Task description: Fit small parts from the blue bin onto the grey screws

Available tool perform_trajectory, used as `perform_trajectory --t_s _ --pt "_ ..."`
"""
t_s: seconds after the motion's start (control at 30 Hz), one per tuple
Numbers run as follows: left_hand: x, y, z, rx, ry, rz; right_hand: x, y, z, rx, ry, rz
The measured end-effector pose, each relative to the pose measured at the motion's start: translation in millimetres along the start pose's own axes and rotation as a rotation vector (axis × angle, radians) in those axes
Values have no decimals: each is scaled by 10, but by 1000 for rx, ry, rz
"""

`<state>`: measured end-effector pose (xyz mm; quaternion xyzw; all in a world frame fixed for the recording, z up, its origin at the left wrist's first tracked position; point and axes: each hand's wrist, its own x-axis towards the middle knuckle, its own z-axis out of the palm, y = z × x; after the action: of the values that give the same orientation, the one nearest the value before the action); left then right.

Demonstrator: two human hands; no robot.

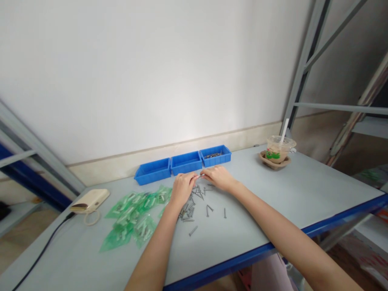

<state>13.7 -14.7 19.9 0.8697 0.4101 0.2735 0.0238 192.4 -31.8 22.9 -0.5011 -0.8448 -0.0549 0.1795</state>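
Note:
My left hand (pixel 182 187) and my right hand (pixel 220 178) meet fingertip to fingertip above the grey table, just in front of the blue bins. Both are closed in a pinch on a small silvery screw (pixel 200 176), mostly covered by the fingers. Below them lies a loose pile of grey metal screws (pixel 198 191), partly hidden behind my left hand and forearm. A few stray screws lie nearer to me, among them a single screw (pixel 193 230) and another screw (pixel 225 213) farther right.
Behind my hands stand a left blue bin (pixel 153 176), a middle blue bin (pixel 186 166) and a right blue bin (pixel 216 160) holding small metal pieces. Several green plastic packets (pixel 121 230), a corded cream device (pixel 91 201) and a drink cup (pixel 277 149) in a cardboard holder (pixel 274 165) sit on the table (pixel 318 190).

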Motion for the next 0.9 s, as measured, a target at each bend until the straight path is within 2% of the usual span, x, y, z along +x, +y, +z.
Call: perform_trajectory --t_s 0.23,0.47,0.6,0.77,0.9 --pt "3 -15 -4 -79 -33 -67 4 -15 7 -9 -9 -45" --pt "6 -34 -22 -147 -65 -70 -3 -24 1 17 -41 15" --pt "6 -30 -29 -227 -104 -117 -15 -10 28 26 -25 -11" --pt "-29 21 10 -202 -126 -118 -19 17 77 -13 -52 -3" --pt "-47 30 24 -168 -76 -111 -26 5 99 -43 -71 13"
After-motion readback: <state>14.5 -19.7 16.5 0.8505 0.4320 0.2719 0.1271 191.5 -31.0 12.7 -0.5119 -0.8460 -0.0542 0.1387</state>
